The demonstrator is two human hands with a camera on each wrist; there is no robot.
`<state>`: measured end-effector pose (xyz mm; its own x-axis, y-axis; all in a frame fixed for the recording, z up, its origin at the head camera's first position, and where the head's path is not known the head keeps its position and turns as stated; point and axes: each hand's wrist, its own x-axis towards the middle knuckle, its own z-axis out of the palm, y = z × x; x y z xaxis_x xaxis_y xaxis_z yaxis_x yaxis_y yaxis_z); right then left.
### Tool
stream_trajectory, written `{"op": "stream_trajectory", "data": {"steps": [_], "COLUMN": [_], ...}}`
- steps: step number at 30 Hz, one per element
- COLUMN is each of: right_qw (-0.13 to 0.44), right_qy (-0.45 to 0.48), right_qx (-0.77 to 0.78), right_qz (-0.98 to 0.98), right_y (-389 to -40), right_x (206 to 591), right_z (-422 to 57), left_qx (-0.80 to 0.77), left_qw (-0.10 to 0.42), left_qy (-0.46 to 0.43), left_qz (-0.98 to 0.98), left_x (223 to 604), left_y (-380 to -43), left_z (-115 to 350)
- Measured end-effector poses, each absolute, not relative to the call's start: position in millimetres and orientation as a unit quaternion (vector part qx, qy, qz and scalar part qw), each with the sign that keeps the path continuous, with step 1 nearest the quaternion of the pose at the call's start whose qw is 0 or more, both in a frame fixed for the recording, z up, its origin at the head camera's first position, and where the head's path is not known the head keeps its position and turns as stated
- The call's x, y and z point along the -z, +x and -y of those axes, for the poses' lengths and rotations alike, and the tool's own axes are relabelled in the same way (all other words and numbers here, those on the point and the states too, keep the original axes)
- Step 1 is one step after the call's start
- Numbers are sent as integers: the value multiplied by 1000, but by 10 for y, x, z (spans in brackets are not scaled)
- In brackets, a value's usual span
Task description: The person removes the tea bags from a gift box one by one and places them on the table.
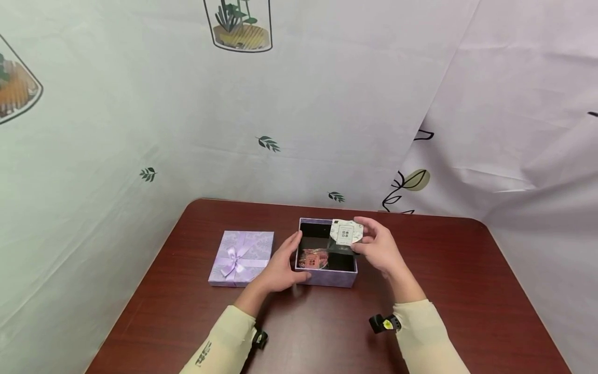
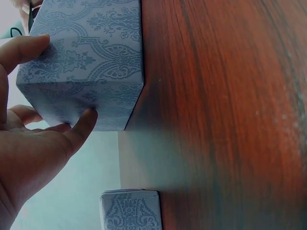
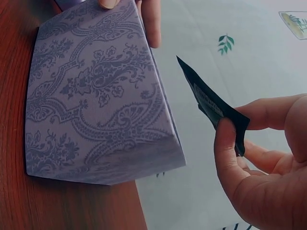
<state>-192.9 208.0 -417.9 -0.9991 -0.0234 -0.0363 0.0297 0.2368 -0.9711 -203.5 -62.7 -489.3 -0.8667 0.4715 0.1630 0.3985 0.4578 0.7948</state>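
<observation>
A lavender patterned gift box (image 1: pixel 327 279) stands with its top off on the table. My left hand (image 1: pixel 279 265) holds its near left corner, thumb on the front and fingers along the left side, as the left wrist view also shows. Above the box's right part, my right hand (image 1: pixel 380 246) pinches a small packet with a white floral label (image 1: pixel 345 232) between thumb and fingers. In the right wrist view that packet (image 3: pixel 216 105) shows its dark side, apart from the box wall. Inside the box, a reddish packet (image 1: pixel 312 259) lies at the near left against a dark interior.
Left of the box lies its lavender lid (image 1: pixel 261 244) with a ribbon bow (image 1: pixel 233 261). The brown wooden table (image 1: pixel 444 270) ends at a pale printed curtain (image 1: pixel 303 130) behind. Each wrist wears a dark strapped device.
</observation>
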Motion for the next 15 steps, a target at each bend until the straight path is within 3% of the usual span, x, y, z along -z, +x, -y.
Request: {"op": "stream_trajectory", "data": {"steps": [15], "right_qw": [7], "right_qy": [1], "right_qx": [631], "right_qz": [-776], "right_y": [-1935], "right_x": [4197], "right_z": [-2207], "left_qx": [-455], "left_qw": [38], "left_qy": [256], "left_qz": [-852], "left_x": [4892], "left_y": [-2034], "left_z": [621]}}
